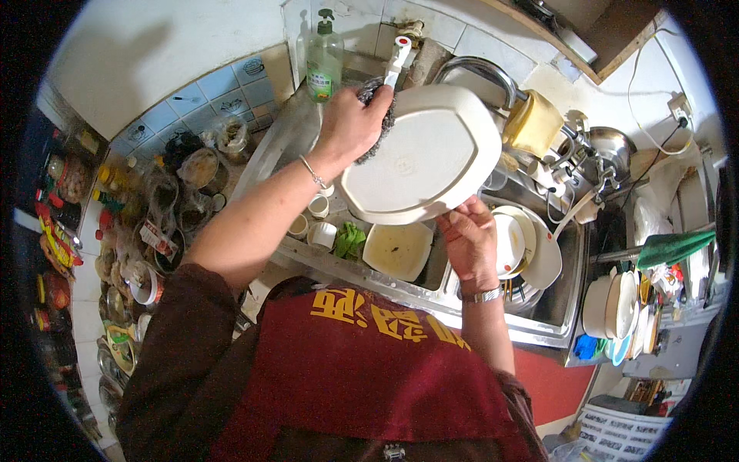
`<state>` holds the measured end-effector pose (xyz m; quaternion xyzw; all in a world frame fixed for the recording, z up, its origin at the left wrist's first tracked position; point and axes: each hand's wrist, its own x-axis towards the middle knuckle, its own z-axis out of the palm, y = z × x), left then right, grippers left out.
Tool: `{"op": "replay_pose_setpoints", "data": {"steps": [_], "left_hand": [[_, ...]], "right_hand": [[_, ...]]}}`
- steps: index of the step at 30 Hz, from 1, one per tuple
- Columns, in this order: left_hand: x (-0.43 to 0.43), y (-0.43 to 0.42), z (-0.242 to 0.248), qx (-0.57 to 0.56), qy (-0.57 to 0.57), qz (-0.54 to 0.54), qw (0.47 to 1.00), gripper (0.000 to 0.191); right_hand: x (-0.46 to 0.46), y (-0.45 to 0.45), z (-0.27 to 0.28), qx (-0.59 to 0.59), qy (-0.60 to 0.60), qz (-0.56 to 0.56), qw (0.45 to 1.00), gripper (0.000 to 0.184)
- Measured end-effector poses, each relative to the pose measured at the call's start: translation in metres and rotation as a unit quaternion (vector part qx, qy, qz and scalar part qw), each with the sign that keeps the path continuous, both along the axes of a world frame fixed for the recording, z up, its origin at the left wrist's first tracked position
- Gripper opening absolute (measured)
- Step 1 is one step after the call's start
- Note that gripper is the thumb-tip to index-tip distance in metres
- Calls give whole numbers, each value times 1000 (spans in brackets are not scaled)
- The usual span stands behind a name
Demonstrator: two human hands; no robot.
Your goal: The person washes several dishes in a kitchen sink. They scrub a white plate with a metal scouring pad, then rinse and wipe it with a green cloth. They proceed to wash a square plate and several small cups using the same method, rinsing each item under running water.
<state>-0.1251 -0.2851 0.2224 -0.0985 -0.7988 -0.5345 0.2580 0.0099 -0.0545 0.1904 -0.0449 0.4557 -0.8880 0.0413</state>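
My left hand (352,124) grips a steel wool scrubber (378,136) with a white handle (398,60). The wool is against the left edge of a large white serving plate (421,153). This plate is raised and tilted over the sink (444,294), its underside with the foot ring facing me. My right hand (470,237) holds the plate by its near right rim. Below it, in the left basin, sit a squarish white dish (398,251) with cloudy liquid, green leaves (349,239) and several small white cups (321,235).
The right basin holds stacked plates (508,242) and chopsticks. Behind are a pump bottle (324,63), a curved metal faucet (479,66) and a yellow cloth (532,122). Bagged foods and jars (202,167) crowd the left counter. A dish stack (612,303) stands right, near a green cloth (675,248).
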Motion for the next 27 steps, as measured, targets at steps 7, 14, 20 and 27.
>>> {"op": "replay_pose_setpoints", "data": {"steps": [7,14,20,27], "left_hand": [[-7,0,34,-163,28,-181,970,40],[3,41,38,-280,88,-179,939,42],[9,55,1,-274,108,-262,919,37],[-7,25,-99,84,-289,44,953,48]], "right_hand": [[-17,13,22,146,-23,53,988,40],[-23,-19,24,253,6,-23,967,32],[-21,-48,14,241,-45,-112,963,37],[-18,-40,-20,134,-151,-278,939,43]]}}
